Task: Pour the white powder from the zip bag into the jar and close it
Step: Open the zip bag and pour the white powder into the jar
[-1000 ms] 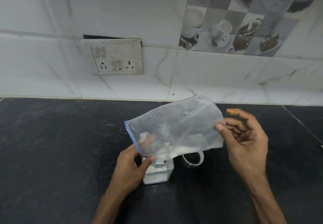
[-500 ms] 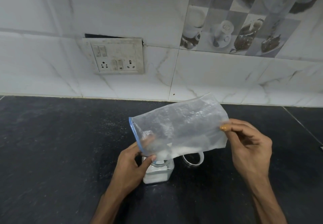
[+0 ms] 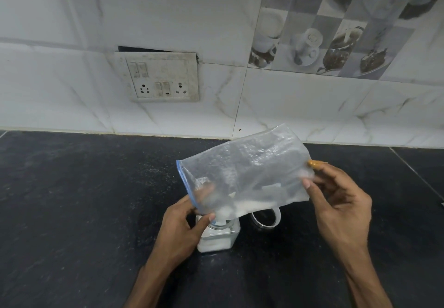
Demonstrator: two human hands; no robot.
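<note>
Head view, pour in progress.

- Landmark: a small clear square-bodied jar [image 3: 221,238] stands upright on the black speckled stone surface [image 3: 84,199]. I see a layer of white powder [image 3: 213,244] in its bottom part.
- A clear plastic zip bag with a blue zip strip [image 3: 252,175] is held tilted directly above the jar. Its open mouth points down and left, and the lowest corner of the mouth sits at the jar's opening. A drift of powder lies along the bag's lower edge, bunched at that corner.
- Left hand [image 3: 182,230]: grasping the bag. The thumb is on the near side of the mouth corner, and a finger shows through the plastic on the other side. This hand sits just left of the jar and covers part of its shoulder. I cannot tell whether it touches the glass.
- Right hand [image 3: 341,202]: grasping the bag's closed end between thumb and fingertips, up and to the right of the jar. The index fingertip is stained orange.
- A clear round lid [image 3: 276,218] lies on the surface just right of the jar, partly behind the bag.
- Loose powder specks dot the surface up and left of the jar.
- On the white marble-pattern wall tiles [image 3: 312,105] behind the jar is a grimy white switch-and-socket plate [image 3: 163,77]. Any lettering on it is too small for me to read.
- A grey checked picture tile showing cups [image 3: 324,31] sits up and to the right, with no legible text.
</note>
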